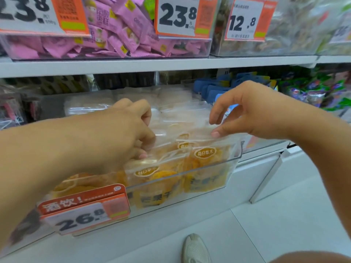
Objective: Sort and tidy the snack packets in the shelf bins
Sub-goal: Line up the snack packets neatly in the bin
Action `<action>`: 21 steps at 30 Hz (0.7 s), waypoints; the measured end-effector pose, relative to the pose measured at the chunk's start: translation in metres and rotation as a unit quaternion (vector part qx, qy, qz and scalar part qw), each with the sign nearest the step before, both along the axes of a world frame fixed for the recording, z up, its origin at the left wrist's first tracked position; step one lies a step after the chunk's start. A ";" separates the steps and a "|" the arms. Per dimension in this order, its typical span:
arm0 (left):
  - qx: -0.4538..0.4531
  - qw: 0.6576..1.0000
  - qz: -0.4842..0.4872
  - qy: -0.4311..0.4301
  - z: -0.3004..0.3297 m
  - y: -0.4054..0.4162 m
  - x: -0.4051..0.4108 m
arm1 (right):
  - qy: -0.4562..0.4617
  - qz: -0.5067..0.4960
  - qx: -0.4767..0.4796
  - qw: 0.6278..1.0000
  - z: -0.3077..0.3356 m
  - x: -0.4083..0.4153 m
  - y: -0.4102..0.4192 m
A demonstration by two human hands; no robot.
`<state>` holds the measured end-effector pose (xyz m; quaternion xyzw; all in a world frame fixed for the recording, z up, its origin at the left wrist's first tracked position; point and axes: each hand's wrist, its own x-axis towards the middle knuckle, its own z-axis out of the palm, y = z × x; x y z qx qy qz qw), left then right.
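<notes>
Clear orange-filled packets, pink wrappers, orange-and-white price tag, blue packs

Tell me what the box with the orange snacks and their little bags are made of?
The bin looks like clear hard plastic: you can see the packets through its glossy, stiff front wall. The snack packets look like thin see-through plastic film, shiny and crinkly, with the orange pieces showing inside. Both hands, left hand and right hand, pinch their tops.
</notes>
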<state>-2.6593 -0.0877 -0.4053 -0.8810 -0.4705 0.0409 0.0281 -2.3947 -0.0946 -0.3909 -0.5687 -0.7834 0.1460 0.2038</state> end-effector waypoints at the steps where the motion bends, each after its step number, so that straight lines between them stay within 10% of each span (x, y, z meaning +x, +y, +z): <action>1: 0.008 1.000 -0.005 0.017 -0.002 0.000 0.001 | -0.018 0.008 -0.007 1.000 -0.002 0.000 0.002; 7: -0.062 0.998 -0.021 -0.003 0.002 0.001 0.000 | -0.087 0.040 0.032 0.995 -0.010 -0.011 0.009; 13: -0.004 0.965 -0.020 -0.262 0.005 -0.008 0.029 | -0.067 0.037 0.038 0.996 0.000 -0.008 0.002; 21: 0.089 0.968 0.022 -0.236 -0.008 -0.012 0.055 | -0.064 -0.013 0.041 0.997 0.001 0.002 -0.002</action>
